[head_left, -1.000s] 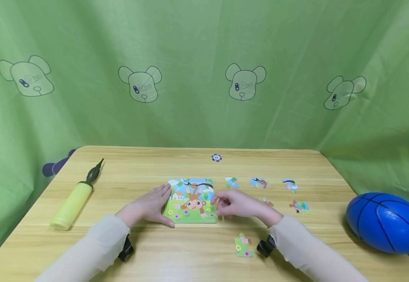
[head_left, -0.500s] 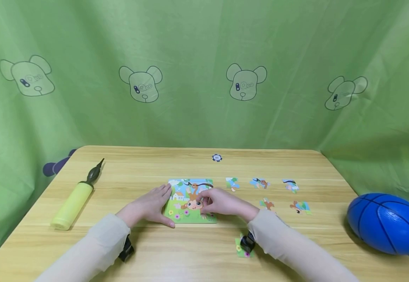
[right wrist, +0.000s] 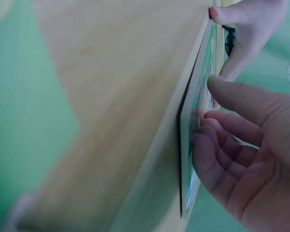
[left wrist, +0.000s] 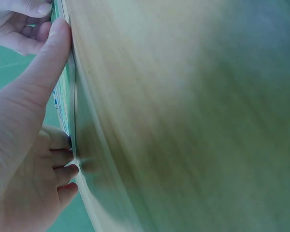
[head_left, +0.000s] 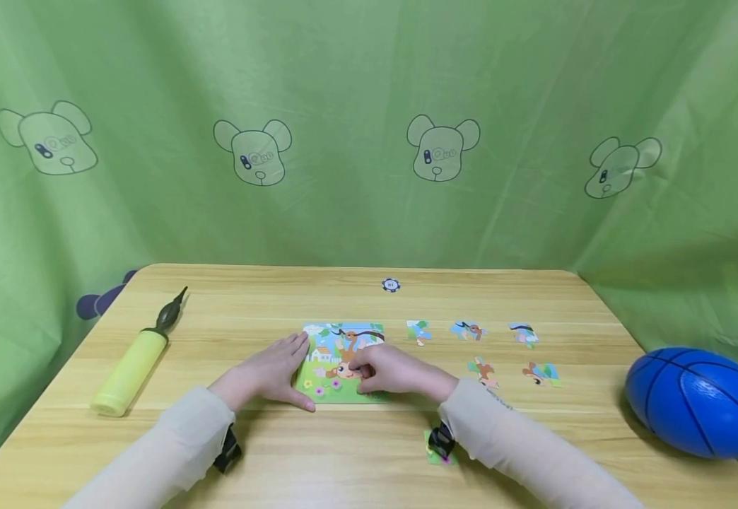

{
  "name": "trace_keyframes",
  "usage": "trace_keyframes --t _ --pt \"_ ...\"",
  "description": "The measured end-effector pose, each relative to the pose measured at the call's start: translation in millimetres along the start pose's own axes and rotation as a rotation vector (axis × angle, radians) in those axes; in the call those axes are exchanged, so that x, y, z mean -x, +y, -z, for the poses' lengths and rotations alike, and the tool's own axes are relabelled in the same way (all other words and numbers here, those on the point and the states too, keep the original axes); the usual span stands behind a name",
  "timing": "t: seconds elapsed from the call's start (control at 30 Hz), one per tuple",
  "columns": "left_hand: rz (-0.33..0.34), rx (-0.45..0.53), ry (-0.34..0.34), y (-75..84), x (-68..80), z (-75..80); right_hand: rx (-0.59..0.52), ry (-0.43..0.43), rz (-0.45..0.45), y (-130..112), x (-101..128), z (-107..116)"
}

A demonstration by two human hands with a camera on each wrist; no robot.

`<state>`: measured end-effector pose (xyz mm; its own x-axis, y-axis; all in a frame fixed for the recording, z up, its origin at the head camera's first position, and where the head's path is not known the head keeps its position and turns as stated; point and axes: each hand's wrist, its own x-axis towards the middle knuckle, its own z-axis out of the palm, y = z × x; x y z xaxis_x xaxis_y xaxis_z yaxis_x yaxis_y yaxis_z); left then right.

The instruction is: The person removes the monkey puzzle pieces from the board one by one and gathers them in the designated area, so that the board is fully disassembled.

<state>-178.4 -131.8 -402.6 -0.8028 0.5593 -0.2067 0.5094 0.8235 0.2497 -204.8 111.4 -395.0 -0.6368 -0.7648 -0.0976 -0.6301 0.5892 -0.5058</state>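
A colourful monkey puzzle board (head_left: 334, 339) lies flat at the middle of the wooden table (head_left: 356, 452). My left hand (head_left: 273, 371) rests open against the board's left side, fingers straight along its edge and the thumb (left wrist: 48, 63) by its near corner. My right hand (head_left: 384, 373) sits on the board's right half, with curled fingertips (right wrist: 200, 133) and the thumb set on the monkey-face piece (head_left: 343, 369). In the right wrist view the board (right wrist: 195, 104) shows edge-on. Several loose puzzle pieces (head_left: 469, 330) lie to the right of the board.
One loose piece (head_left: 434, 454) lies near the front edge, partly under my right wrist. A yellow hand pump (head_left: 130, 371) lies at the left and a blue ball (head_left: 700, 399) at the far right. A small round chip (head_left: 391, 285) sits near the back edge. A green curtain hangs behind.
My right hand has moved left from the board's right edge onto the monkey's face. The left hand and the loose pieces have stayed put.
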Motion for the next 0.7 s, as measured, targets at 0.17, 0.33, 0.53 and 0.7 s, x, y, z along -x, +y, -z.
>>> trace_keyframes --t 0.17,0.33,0.53,0.7 --pt "-0.004 -0.003 0.002 0.4 0.5 0.2 0.054 0.000 0.023 -2.5 1.4 -0.7" --pt "-0.004 -0.002 0.002 0.9 1.0 1.2 0.082 0.011 0.044 -5.0 2.3 -0.5" --pt "0.000 -0.006 -0.002 1.4 1.3 2.0 0.095 0.026 0.041 -5.4 2.2 -0.9" --pt "0.002 -0.005 -0.004 1.4 1.7 1.9 0.084 0.032 0.050 -6.0 1.9 -0.4"
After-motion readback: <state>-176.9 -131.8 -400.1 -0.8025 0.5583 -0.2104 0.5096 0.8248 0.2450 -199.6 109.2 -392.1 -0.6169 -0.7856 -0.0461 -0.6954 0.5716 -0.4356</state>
